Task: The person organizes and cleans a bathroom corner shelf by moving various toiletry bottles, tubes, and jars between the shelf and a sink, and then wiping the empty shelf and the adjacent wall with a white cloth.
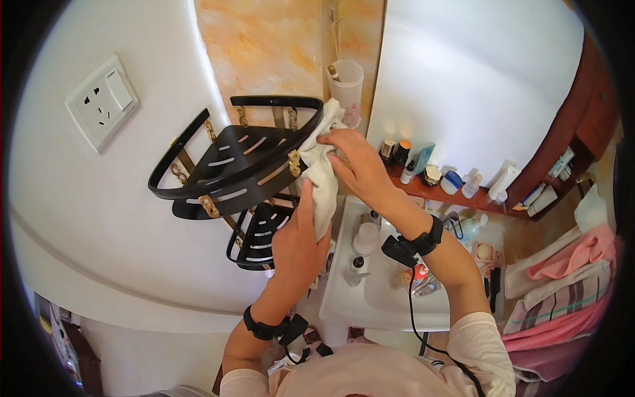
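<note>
A black two-tier corner shelf (245, 155) with slotted trays and gold ornaments hangs in the wall corner. Against the right side of its upper rail lies a white cloth (322, 178). My right hand (354, 162) grips the upper part of this cloth, thumb and fingers bent round it. Lower down, my left hand (297, 245) is closed on the hanging end, with its index finger stretched up along the cloth. The lower tier (261, 231) is partly hidden by the upper tray and my left hand.
A whitish cup (346, 92) stands behind the cloth. To the right are a mirror (476, 79), a brown ledge with several cosmetic bottles (452, 182), and a white sink (370, 301) holding bottles. Towels (562, 284) hang far right; a wall socket (102, 104) is at left.
</note>
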The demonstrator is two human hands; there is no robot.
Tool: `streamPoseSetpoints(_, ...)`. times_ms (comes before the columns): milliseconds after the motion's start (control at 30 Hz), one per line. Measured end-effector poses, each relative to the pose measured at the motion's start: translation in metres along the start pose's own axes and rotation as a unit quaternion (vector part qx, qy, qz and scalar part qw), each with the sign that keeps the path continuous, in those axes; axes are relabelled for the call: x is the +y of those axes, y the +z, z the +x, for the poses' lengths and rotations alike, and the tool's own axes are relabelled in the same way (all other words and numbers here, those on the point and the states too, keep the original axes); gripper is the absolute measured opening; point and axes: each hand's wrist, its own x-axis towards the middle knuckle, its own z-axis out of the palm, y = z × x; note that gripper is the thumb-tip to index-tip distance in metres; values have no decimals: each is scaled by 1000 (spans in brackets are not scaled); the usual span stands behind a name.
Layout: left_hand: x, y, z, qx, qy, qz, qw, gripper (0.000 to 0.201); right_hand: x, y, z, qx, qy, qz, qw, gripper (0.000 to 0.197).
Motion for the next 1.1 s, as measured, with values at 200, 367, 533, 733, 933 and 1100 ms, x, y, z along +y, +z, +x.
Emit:
streamPoseSetpoints(200, -5, -8, -8, -21, -24, 10, 999, 90, -3, -7, 12, -110, -64, -32, 991, 33)
streamPoseSetpoints(367, 1, 2, -4, -19, -21, -29, 999, 87, 7, 0, 38, -280, -70, 85, 954, 32)
streamPoseSetpoints(533, -7, 5, 0, -12, 8, -69, 998, 88, 12, 4, 42, -251, -139, 94, 953, 32)
streamPoseSetpoints(733, -5, 14, 9, -85, -24, -69, 994, 91, 10, -14, 31, -182, -106, -54, 976, 31)
streamPoseSetpoints(933, -27, 10, 5, -43, 7, -78, 996, 83, 6, 8, 43, -225, -72, 167, 957, 26)
streamPoseSetpoints(1100, -24, -2, 11, -54, 21, -83, 995, 82, 1, -1, 56, -255, -168, -28, 952, 33)
